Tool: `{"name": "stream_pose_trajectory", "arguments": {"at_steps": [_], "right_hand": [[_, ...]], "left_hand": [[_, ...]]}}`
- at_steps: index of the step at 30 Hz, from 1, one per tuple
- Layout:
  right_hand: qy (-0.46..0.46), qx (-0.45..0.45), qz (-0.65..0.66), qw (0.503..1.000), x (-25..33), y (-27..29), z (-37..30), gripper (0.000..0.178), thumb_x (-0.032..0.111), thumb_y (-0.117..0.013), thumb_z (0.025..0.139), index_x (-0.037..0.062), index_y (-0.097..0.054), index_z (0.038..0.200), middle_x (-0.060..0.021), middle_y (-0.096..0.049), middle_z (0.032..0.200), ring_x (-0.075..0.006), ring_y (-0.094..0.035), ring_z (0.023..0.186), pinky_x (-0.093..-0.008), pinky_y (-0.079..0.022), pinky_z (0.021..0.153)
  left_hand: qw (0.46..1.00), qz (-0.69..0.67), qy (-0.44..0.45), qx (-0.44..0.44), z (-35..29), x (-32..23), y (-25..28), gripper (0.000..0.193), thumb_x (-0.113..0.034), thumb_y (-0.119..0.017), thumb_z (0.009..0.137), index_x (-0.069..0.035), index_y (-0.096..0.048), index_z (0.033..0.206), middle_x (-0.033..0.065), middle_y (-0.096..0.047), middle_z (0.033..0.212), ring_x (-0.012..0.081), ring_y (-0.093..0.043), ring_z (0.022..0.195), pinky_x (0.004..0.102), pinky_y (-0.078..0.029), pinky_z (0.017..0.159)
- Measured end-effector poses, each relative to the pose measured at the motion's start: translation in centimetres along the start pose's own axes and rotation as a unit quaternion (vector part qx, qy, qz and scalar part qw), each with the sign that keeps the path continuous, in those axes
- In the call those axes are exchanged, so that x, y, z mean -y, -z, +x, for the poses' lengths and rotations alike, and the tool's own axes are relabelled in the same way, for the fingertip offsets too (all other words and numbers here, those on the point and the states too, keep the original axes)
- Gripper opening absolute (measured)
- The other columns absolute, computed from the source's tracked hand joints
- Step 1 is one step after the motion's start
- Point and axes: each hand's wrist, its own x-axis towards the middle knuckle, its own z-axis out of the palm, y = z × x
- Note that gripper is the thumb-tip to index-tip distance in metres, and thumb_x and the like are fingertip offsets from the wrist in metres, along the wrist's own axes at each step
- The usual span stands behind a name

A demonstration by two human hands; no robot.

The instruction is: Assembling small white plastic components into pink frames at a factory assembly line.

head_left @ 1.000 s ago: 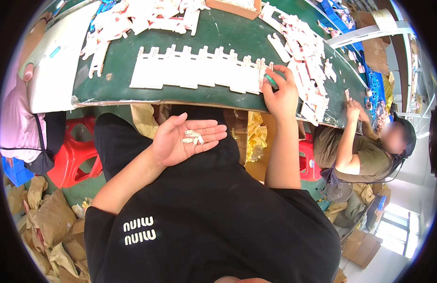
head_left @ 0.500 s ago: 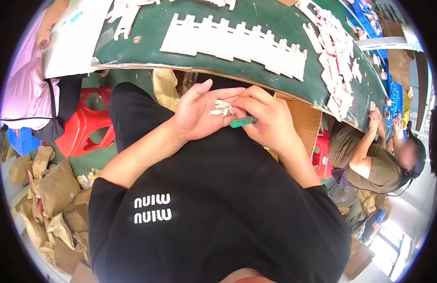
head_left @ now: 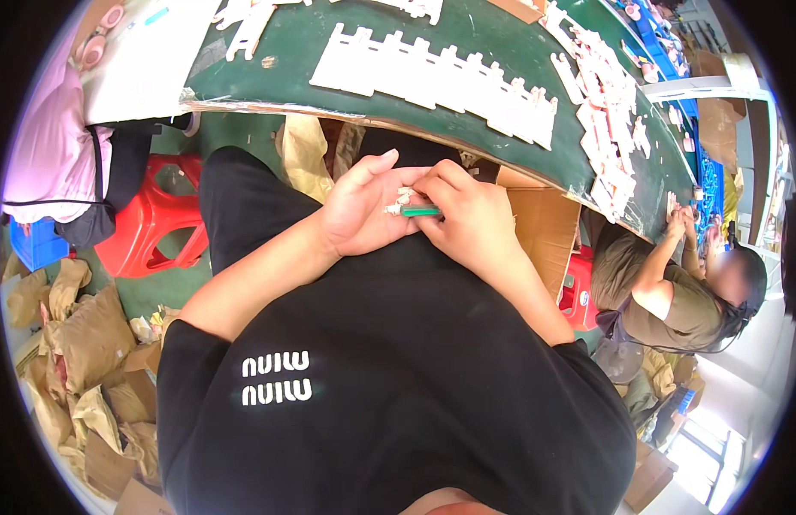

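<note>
Green tool (head_left: 423, 210) in right fingers (head_left: 446, 178)

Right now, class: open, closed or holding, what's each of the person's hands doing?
Left hand: open, small pale pieces on it.
Right hand: closed, holding a green item.

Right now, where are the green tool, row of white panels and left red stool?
Green tool (head_left: 422, 211), head view: its green body.
Row of white panels (head_left: 436, 81), head view: a middle panel's face.
Left red stool (head_left: 136, 237), head view: its side.
</note>
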Motion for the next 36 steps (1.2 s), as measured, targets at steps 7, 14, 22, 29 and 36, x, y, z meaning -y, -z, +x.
{"name": "stream_pose_trajectory", "arguments": {"at_steps": [7,14,22,29,36], "right_hand": [[-0.004,-0.015,0.159,0.987,-0.6,0.0,0.2,0.022,0.005,-0.082,0.079,0.0065,-0.074,0.099,-0.0059,-0.070,0.098,-0.0302,-0.076,0.084,-0.0424,-0.062,0.072],[-0.172,-0.042,0.374,0.910,-0.9,0.3,-0.2,0.005,0.000,-0.083,0.098,-0.0009,-0.082,0.102,-0.0012,-0.074,0.094,-0.0088,-0.068,0.090,-0.0272,-0.054,0.080],[-0.176,-0.037,0.433,0.883,-0.7,-1.3,-0.6,0.003,-0.003,-0.080,0.099,-0.0013,-0.082,0.102,-0.0029,-0.075,0.096,-0.0100,-0.069,0.089,-0.0264,-0.054,0.081],[-0.091,-0.060,0.302,0.947,0.2,-0.4,-0.4,0.001,-0.002,-0.078,0.098,-0.0015,-0.078,0.098,-0.0032,-0.073,0.094,-0.0106,-0.068,0.085,-0.0267,-0.053,0.076],[-0.093,-0.015,0.272,0.958,-0.4,0.4,-0.6,0.003,0.000,-0.076,0.099,0.0003,-0.077,0.102,-0.0022,-0.071,0.091,-0.0122,-0.063,0.080,-0.0295,-0.050,0.072]], "left_hand": [[0.999,-0.042,-0.002,0.002,-1.1,-0.1,-1.3,0.074,-0.055,-0.044,0.116,0.008,-0.055,0.154,0.0134,-0.071,0.137,0.0247,-0.067,0.129,0.0435,-0.047,0.121],[0.992,0.094,-0.018,-0.085,-2.4,0.4,-1.3,0.036,-0.023,-0.064,0.114,0.005,-0.071,0.135,0.0228,-0.077,0.128,0.0338,-0.079,0.113,0.0480,-0.065,0.105],[0.977,0.158,-0.035,-0.139,-3.0,1.3,-1.5,0.032,-0.024,-0.075,0.110,0.003,-0.074,0.127,0.0151,-0.078,0.117,0.0233,-0.078,0.104,0.0402,-0.066,0.098],[0.974,0.166,-0.022,-0.156,-3.3,1.4,-1.4,0.027,-0.021,-0.074,0.109,0.003,-0.075,0.120,0.0153,-0.079,0.108,0.0248,-0.080,0.097,0.0397,-0.067,0.093],[0.965,0.177,-0.051,-0.187,-3.4,1.5,-1.2,0.026,-0.022,-0.066,0.109,0.003,-0.074,0.110,0.0170,-0.078,0.103,0.0272,-0.080,0.092,0.0434,-0.068,0.090]]}}
